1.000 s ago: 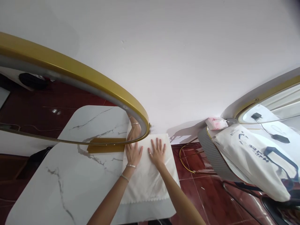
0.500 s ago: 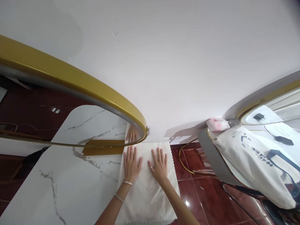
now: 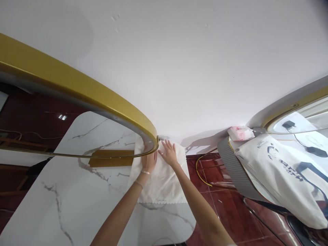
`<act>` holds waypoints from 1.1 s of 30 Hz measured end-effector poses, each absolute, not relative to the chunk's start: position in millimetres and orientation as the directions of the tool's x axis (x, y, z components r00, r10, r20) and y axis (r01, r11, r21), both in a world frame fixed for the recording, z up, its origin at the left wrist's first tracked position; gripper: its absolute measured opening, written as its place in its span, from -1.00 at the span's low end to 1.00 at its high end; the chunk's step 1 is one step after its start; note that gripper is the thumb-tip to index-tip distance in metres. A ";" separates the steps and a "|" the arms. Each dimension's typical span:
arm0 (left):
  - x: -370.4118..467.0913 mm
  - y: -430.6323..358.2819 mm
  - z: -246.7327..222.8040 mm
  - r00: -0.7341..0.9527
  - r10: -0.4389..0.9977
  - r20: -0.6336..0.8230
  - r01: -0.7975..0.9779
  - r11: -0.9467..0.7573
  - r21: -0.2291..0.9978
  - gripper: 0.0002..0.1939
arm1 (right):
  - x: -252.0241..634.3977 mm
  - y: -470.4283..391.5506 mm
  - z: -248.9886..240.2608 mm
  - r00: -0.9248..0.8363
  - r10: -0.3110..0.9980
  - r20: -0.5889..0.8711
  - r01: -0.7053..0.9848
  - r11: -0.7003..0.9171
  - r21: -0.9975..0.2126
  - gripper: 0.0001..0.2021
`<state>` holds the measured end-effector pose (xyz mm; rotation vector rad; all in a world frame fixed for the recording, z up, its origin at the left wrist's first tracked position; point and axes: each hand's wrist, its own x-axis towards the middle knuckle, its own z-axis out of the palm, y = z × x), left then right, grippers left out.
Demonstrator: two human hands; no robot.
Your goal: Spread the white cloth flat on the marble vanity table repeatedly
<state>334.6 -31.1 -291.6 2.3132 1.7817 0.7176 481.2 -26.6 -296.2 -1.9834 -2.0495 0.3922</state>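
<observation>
Along the far edge of the white, grey-veined stone-look table [image 3: 41,212], I see the cream fabric cloth with the zigzag edge [image 3: 166,191] lying rumpled on the right part of the top. From my remote view, the right hand [image 3: 169,155] lies palm down at the cloth's far end, fingers spread and gripping nothing. Just left of it, the left hand [image 3: 149,163] is on the cloth too; its fingertips are partly hidden by the gold rim of the large round mirror [image 3: 102,97], so I cannot tell how far they open or whether they pinch fabric. Left of the cloth I make out a flat gold strip [image 3: 110,162]. Far right, a white printed fabric bag [image 3: 276,177] lies near a pink-and-white soft packet [image 3: 241,133].
</observation>
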 end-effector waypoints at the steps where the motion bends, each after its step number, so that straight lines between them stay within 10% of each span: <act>1: 331.4 -49.5 -292.0 0.205 0.938 0.281 0.879 -0.303 0.368 -0.51 | 487.5 -39.7 -297.3 -0.013 1.000 0.028 0.933 0.022 -0.359 -0.47; 10: 309.9 -241.9 -311.7 0.186 0.969 0.163 0.952 -0.219 0.216 -0.30 | 502.0 -257.8 -321.3 -0.021 0.985 0.172 0.976 0.058 -0.209 -0.38; 23: 329.9 -132.0 -305.3 0.118 0.966 0.230 0.936 -0.186 0.299 -0.44 | 505.8 -109.5 -313.6 0.004 0.988 0.157 0.973 0.033 -0.228 -0.49; 33: 318.2 -268.8 -306.6 0.118 0.973 0.196 0.952 -0.168 0.257 -0.38 | 493.0 -258.3 -318.7 -0.059 0.980 0.187 0.976 0.096 -0.194 -0.30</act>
